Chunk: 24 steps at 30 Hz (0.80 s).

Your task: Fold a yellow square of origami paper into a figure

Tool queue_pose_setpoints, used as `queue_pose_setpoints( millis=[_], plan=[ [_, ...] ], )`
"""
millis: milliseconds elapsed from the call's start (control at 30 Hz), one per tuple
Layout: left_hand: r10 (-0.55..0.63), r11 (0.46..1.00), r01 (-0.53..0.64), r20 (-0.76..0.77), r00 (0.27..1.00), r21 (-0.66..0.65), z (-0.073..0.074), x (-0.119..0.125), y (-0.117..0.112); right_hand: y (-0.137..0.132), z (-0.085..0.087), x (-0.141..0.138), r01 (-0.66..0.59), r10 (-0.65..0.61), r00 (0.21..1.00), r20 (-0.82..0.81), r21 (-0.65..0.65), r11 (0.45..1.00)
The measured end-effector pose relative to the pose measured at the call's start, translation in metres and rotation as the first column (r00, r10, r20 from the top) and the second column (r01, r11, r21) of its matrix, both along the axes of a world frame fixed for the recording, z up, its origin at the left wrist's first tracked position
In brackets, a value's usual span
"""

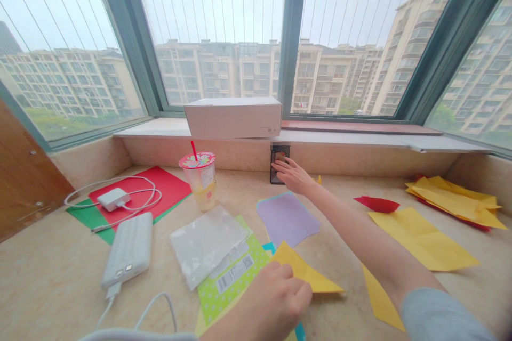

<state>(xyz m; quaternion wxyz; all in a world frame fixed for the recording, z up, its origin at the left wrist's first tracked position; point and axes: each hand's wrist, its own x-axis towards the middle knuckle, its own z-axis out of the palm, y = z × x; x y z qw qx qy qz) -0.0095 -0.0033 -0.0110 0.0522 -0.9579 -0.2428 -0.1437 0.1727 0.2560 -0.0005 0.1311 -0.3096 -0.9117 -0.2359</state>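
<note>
My right hand is stretched out to a black smartphone that leans upright against the low wall under the window sill. Its fingers are extended over the screen, and the hand covers part of it. Nearer to me, my left hand is closed, with its knuckles up, at the edge of a folded piece of yellow paper. The fingertips are hidden, but the paper appears gripped in them. A sheet of purple paper lies flat between the two hands.
Left of my hands are a green dotted packet, a clear plastic sleeve, a drink cup with a straw, a power bank and a charger on red paper. Yellow sheets lie right; a white box stands behind.
</note>
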Motion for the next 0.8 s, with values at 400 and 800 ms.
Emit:
queue_pose_setpoints(
  millis=[400,800],
  plan=[
    [0.058,0.998,-0.056,0.101,0.993,-0.022,0.006,-0.003,-0.001,-0.039,0.032,0.017,-0.046,0.029,0.98,-0.199,-0.082,0.996],
    [0.698,0.683,0.193,0.707,0.114,-0.704,0.014,-0.006,0.039,-0.225,0.009,0.041,-0.03,-0.148,0.691,-0.708,-0.233,0.972]
  ],
)
